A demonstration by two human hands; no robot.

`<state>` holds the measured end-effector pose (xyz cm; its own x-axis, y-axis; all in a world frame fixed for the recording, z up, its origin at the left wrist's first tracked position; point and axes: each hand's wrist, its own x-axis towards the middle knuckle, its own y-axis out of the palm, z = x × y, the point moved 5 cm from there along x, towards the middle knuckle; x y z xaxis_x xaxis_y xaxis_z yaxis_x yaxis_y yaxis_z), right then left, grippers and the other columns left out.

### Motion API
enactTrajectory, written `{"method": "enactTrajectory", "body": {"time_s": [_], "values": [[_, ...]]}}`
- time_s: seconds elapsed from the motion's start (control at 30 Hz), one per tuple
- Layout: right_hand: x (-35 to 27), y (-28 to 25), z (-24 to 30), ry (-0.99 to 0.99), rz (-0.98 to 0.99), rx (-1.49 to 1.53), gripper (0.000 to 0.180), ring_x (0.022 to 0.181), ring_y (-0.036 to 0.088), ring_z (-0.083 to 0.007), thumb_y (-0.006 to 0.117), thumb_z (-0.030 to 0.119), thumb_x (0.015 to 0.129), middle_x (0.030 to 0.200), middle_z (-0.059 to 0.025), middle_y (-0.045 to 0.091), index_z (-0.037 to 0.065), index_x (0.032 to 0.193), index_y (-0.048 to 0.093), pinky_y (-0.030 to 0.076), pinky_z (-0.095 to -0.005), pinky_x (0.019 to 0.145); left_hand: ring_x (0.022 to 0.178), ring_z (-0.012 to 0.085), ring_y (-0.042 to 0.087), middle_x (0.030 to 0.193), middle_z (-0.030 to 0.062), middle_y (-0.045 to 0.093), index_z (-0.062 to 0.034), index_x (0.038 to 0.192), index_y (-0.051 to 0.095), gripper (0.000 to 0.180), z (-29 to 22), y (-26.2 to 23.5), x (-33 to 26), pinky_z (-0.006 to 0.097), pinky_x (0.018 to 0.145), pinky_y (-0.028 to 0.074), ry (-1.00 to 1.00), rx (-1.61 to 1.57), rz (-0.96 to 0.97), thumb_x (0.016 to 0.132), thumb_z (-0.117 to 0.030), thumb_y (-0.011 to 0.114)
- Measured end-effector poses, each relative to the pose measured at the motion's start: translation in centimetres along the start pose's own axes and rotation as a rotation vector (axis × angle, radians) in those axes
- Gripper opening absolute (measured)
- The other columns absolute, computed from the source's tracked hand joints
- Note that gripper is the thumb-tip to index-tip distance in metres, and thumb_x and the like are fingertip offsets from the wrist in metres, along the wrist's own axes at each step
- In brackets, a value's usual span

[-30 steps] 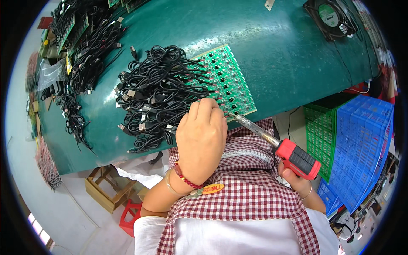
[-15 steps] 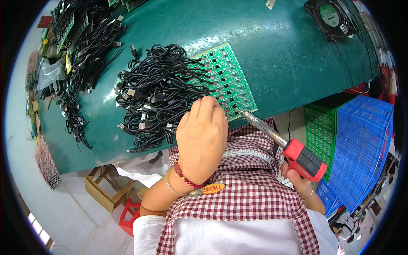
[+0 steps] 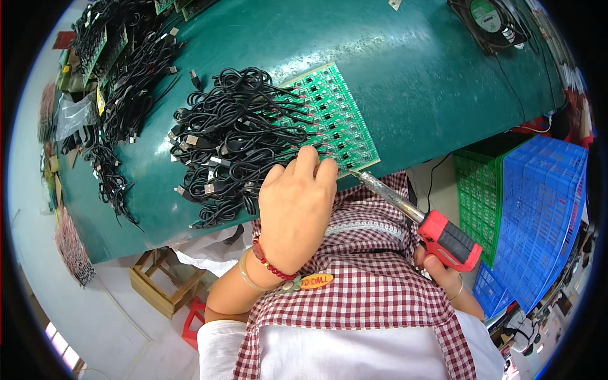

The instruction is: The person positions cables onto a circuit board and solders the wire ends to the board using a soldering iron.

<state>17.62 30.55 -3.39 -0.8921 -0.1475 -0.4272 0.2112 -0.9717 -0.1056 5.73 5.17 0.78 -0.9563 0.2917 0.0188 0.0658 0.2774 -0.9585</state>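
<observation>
On the green-topped bench lies a green circuit board panel with rows of small parts. Black USB cables, coiled in a thick bunch, run to its left side, where red wire ends show. My left hand is closed at the panel's near left corner, pinching what appears to be the end of one USB cable; the back of the hand hides its fingertips. From the right, my right hand grips a red and black soldering iron, its metal tip at the panel's near edge, close to the left fingers.
More bundled cables with boards lie at the far left of the bench. A black fan stands at the far right. Blue crates and a green crate stand right of the bench; a wooden stool is below left.
The view has shifted slightly. My left hand has drawn a little toward me, its fingers slightly more spread at the knuckles. The iron's tip stays at the panel's near edge.
</observation>
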Motion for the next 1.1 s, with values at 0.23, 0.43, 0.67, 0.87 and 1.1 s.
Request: {"method": "enactTrajectory", "body": {"time_s": [0.23,0.43,0.67,0.87,1.1], "values": [[0.2,0.4,-0.8,-0.024,0.036,-0.016,0.014,0.07,0.06,-0.022,0.071,0.017,0.078,0.076,-0.0065,0.065,0.004,0.08,0.066,0.047,-0.0331,0.063,0.063,0.023,0.053,0.079,0.0043,0.051,-0.0103,0.082,0.059,0.012,0.3,0.2,0.4,0.035,0.058,0.043,0.029,-0.005,-0.009,0.077,-0.011,0.07],[0.3,0.5,-1.8,-0.011,0.076,-0.048,0.013,0.071,0.06,-0.0215,0.07,0.016,0.079,0.075,-0.0058,0.065,0.004,0.079,0.065,0.047,-0.0328,0.062,0.064,0.0234,0.054,0.078,0.0045,0.052,-0.0101,0.083,0.06,0.011,0.4,0.2,0.7,0.035,0.06,0.044,0.074,-0.034,0.015,0.077,-0.011,0.069],[0.4,0.5,-0.6,0.015,-0.022,0.119,0.013,0.07,0.059,-0.0209,0.069,0.017,0.079,0.074,-0.0038,0.064,0.005,0.079,0.066,0.045,-0.0318,0.061,0.063,0.0244,0.055,0.077,0.0051,0.052,-0.0098,0.083,0.059,0.011,0.6,0.5,0.8,0.035,0.059,0.044,0.061,-0.02,0.025,0.078,-0.012,0.069],[0.8,0.6,-1.5,0.008,0.069,-0.061,0.015,0.07,0.059,-0.0216,0.07,0.019,0.078,0.074,-0.0036,0.064,0.006,0.078,0.065,0.045,-0.0324,0.06,0.064,0.0242,0.055,0.077,0.0052,0.051,-0.0096,0.082,0.059,0.011,0.5,0.6,1.0,0.035,0.059,0.044,0.068,-0.018,0.009,0.077,-0.012,0.068],[0.6,0.3,-1.8,-0.015,0.019,0.078,0.017,0.07,0.061,-0.0193,0.07,0.016,0.08,0.077,-0.008,0.064,0.0,0.085,0.066,0.049,-0.0313,0.062,0.065,0.0238,0.055,0.076,0.0054,0.051,-0.0094,0.081,0.058,0.011,0.6,0.8,0.8,0.035,0.059,0.043,0.064,-0.005,-0.005,0.077,-0.011,0.069]]}}
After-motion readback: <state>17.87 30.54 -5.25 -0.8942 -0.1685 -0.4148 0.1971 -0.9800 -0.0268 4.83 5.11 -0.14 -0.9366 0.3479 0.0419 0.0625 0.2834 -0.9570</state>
